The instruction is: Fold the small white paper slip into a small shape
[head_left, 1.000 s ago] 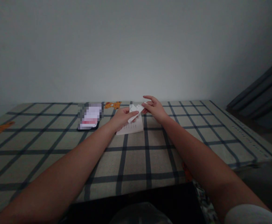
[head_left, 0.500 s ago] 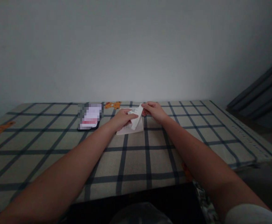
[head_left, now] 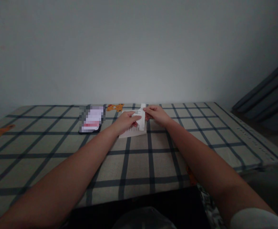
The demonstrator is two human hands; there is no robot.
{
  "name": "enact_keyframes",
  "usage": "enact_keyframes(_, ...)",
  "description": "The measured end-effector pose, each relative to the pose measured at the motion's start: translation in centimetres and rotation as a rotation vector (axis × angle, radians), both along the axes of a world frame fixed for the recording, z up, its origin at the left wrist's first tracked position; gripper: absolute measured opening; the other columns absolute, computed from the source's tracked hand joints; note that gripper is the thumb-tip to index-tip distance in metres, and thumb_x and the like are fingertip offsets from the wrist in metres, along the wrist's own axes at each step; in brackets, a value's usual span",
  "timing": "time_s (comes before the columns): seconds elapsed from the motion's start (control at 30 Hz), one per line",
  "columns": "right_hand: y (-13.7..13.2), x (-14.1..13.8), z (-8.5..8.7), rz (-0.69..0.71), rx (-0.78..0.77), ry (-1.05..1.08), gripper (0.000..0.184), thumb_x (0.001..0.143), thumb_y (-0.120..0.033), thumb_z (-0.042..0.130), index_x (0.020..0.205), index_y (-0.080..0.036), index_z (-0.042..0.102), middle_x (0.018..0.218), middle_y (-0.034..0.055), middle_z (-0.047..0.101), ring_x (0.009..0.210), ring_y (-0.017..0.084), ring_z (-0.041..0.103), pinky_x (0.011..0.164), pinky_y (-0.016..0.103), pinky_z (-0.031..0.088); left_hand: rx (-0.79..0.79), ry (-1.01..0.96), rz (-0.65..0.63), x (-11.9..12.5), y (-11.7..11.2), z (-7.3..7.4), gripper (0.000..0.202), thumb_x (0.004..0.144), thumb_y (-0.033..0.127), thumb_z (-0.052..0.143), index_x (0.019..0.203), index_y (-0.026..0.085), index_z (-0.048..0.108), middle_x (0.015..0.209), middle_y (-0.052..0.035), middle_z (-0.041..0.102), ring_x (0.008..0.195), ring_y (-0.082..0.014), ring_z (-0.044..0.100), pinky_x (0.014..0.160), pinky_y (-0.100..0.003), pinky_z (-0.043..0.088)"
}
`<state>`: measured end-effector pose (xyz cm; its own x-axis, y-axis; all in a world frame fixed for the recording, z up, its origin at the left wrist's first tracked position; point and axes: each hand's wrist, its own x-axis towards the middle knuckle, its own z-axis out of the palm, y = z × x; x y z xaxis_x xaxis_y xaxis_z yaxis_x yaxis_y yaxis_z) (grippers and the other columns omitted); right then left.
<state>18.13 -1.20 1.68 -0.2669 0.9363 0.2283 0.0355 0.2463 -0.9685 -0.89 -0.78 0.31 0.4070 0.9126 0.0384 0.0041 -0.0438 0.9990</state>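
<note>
A small white folded paper [head_left: 141, 119] with faint print is held upright between both hands, far out over the checked cloth. My left hand [head_left: 125, 122] pinches its left edge with curled fingers. My right hand [head_left: 156, 115] grips its right side near the top. Under them a flat white printed sheet [head_left: 131, 133] lies on the cloth.
A phone with a lit screen [head_left: 91, 119] lies just left of my hands. The checked cloth [head_left: 139, 159] has orange bear patches [head_left: 115, 107] at the back and far left. A grey wall rises behind; dark slanted boards lean at the right. Something dark sits below at the near edge.
The crumpled paper has been turned and flattened into a narrow upright strip. My right hand's fingers have closed onto it and both hands have drawn slightly closer together.
</note>
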Motion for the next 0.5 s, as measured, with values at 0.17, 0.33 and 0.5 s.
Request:
enact_keyframes(0.17,-0.1,0.0,0.0,-0.033,0.073,-0.066,0.042,0.077,-0.056,0.07,0.062,-0.018,0.058,0.056,-0.0007,0.061,0.053,0.01,0.055,0.057,0.025,0.046,0.006,0.051,-0.015,-0.1,-0.3,0.1,0.021,0.069,0.036,0.074,0.068,0.016,0.066,0.054,-0.0008,0.058,0.044,-0.0101,0.047,0.047,-0.025,0.034)
enact_keyframes(0.33,0.2,0.1,-0.3,0.02,0.023,-0.077,0.042,0.08,-0.057,0.066,0.067,-0.017,0.061,0.059,-0.0001,0.062,0.055,0.011,0.057,0.059,0.025,0.047,0.033,0.008,-0.013,0.0,0.4,-0.6,0.025,0.074,0.041,0.07,0.072,0.016,0.064,0.058,-0.0011,0.059,0.045,-0.0099,0.049,0.047,-0.024,0.037)
enact_keyframes(0.5,0.1,0.2,-0.3,0.036,0.049,-0.131,0.04,0.081,-0.053,0.067,0.066,-0.017,0.059,0.058,-0.0005,0.061,0.055,0.01,0.056,0.059,0.025,0.045,0.047,0.021,-0.038,-0.2,1.0,-1.3,0.026,0.078,0.042,0.068,0.076,0.016,0.064,0.059,-0.0008,0.059,0.045,-0.0094,0.05,0.046,-0.023,0.037)
